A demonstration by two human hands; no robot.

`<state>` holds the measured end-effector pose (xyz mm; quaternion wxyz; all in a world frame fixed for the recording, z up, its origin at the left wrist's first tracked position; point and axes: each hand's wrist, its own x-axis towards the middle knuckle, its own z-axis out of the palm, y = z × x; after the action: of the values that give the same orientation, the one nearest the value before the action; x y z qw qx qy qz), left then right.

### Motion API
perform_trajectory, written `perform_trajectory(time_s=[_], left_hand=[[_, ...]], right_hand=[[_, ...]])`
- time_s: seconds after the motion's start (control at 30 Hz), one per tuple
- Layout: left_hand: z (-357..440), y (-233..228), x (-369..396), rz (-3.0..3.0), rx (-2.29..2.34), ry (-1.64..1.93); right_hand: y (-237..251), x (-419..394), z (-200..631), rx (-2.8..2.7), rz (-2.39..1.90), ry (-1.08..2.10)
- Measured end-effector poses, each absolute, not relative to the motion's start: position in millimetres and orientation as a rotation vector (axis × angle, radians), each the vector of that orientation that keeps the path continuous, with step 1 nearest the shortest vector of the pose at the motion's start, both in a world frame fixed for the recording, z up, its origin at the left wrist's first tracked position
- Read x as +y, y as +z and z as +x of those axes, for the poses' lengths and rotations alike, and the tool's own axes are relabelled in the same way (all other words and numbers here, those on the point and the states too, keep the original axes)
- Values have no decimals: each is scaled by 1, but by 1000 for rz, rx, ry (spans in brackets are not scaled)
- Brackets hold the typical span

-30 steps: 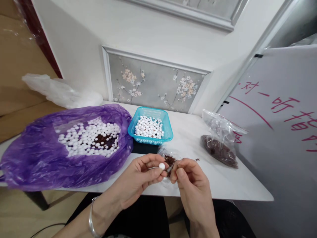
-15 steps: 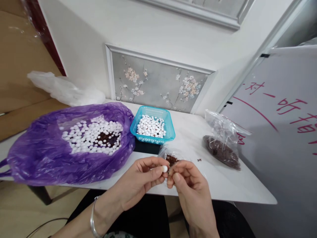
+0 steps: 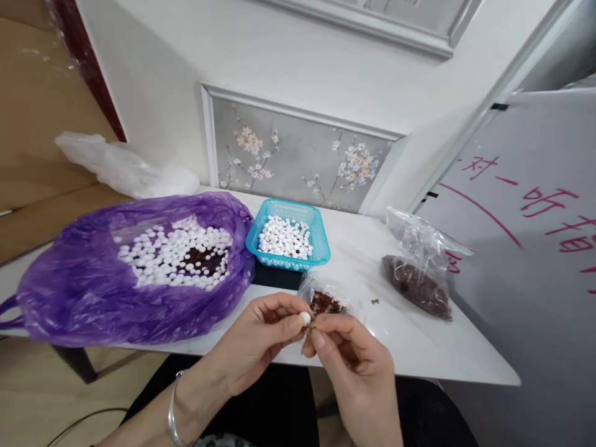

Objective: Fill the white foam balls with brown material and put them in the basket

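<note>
My left hand (image 3: 267, 335) pinches a small white ball (image 3: 305, 318) between thumb and fingertips, just over the table's front part. Close against it, my right hand (image 3: 354, 354) has its thumb and forefinger pressed together at the ball's right side; whatever they hold is too small to make out. Right behind the hands lies a clear plastic bag (image 3: 347, 292) with small reddish-brown pieces (image 3: 326, 303) in it, partly hidden by my fingers. A blue plastic basket (image 3: 321, 239) beyond it holds many white balls (image 3: 284, 237).
A purple plastic bag (image 3: 84, 273) spreads over the left side of the table (image 3: 447, 351), with white balls and dark brown bits inside. A clear zip bag of brown material (image 3: 416, 285) lies at right, before a whiteboard (image 3: 526, 261). Behind stands the wall.
My right hand has come left and closed its thumb and forefinger beside the white ball. My left hand has shifted slightly left, still pinching the ball.
</note>
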<state>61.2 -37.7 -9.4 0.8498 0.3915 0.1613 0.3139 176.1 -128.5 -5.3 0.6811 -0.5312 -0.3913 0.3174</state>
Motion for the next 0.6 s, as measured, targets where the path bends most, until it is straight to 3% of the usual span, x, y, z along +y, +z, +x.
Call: perform_trajectory(time_s=[0.2, 0.37, 0.6], left_hand=[[61, -11, -37, 847, 381, 694], [59, -8, -37, 880, 436, 696], [45, 13, -38, 1571, 416, 747]], right_hand=[[-6, -129, 174, -866, -1194, 714], [-13, -129, 181, -856, -948, 927], [-20, -130, 191, -863, -863, 1013]])
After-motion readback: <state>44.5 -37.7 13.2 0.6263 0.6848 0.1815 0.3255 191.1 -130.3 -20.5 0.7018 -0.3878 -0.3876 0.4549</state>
